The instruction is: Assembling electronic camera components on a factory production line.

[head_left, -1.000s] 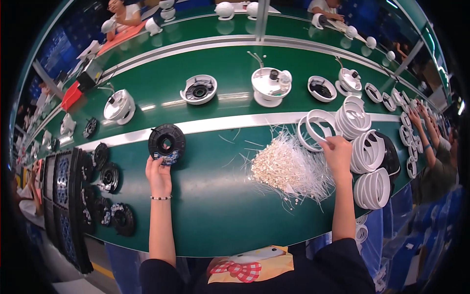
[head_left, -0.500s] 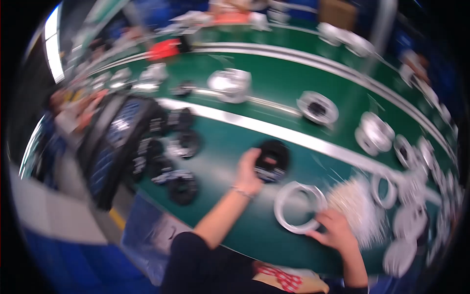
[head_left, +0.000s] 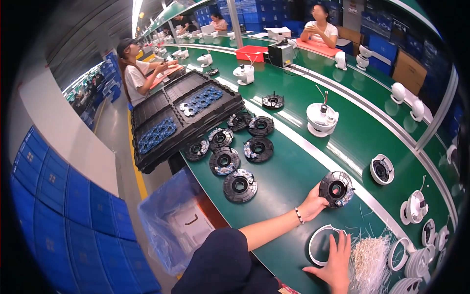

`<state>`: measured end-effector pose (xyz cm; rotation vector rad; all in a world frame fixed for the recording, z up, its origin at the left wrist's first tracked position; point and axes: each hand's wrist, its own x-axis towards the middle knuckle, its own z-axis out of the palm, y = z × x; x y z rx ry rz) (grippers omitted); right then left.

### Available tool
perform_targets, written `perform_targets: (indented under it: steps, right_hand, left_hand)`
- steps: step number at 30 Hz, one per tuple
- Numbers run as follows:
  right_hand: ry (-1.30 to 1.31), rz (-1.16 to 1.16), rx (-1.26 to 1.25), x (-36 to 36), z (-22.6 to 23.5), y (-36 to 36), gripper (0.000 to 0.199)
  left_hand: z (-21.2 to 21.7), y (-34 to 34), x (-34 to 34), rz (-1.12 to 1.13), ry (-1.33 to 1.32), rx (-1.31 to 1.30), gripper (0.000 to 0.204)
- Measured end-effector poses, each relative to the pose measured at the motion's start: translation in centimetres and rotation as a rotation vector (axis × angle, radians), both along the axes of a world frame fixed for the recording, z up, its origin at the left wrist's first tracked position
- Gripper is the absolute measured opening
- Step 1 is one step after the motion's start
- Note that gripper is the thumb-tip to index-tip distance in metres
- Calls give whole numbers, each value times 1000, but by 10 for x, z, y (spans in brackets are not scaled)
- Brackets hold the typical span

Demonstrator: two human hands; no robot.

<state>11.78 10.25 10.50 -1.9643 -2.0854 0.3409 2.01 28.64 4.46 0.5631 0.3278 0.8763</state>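
Left hand (head_left: pixel 313 205) out in front, thumb and fingers pinching the near-left edge of a black round plastic disc (head_left: pixel 329 182) with a central hole and a small blue circuit board on its rim, held up with its face toward the head camera. Right hand (head_left: pixel 337 262), spread wide, thumb well apart from the fingers, reaches over the right side of a thin white plastic ring (head_left: pixel 311 245); whether the fingertips touch it, I can't tell. Here's the relation that counts: the ring sits just nearer the body than the disc, right hand much the closer; both are round, so no long axis. Just right of that hand, a heap of thin white strips (head_left: pixel 371 262), then stacked white rings (head_left: pixel 420 262). Off left on the green desk (head_left: pixel 289 183), more black discs (head_left: pixel 229 188), and past them a black tray (head_left: pixel 184 115) carrying blue circuit boards (head_left: pixel 157 134).
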Motion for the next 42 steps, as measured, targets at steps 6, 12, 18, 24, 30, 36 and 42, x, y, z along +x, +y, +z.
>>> perform_targets:
  steps: [6,12,18,24,30,36,42]
  right_hand:
    - [117,-111,41,4,-1,28,113]
    - [74,-202,12,2,-23,43,105]
    - [20,-94,-191,40,4,18,107]
    - [43,-168,-130,36,-8,14,108]
    - [848,-516,557,52,-11,22,112]
    - [692,-385,402,44,-15,16,113]
    - [422,-130,240,43,5,18,117]
  left_hand:
    - [-2,4,9,42,44,20,58]
    - [-1,0,6,2,22,84,54]
    - [-1,-5,5,4,74,79,54]
    - [3,-15,5,-28,131,129,56]
    - [1,-49,14,-162,130,122,56]
    - [5,-57,8,-756,-129,-34,69]
    - [20,-55,15,-638,-9,-396,62]
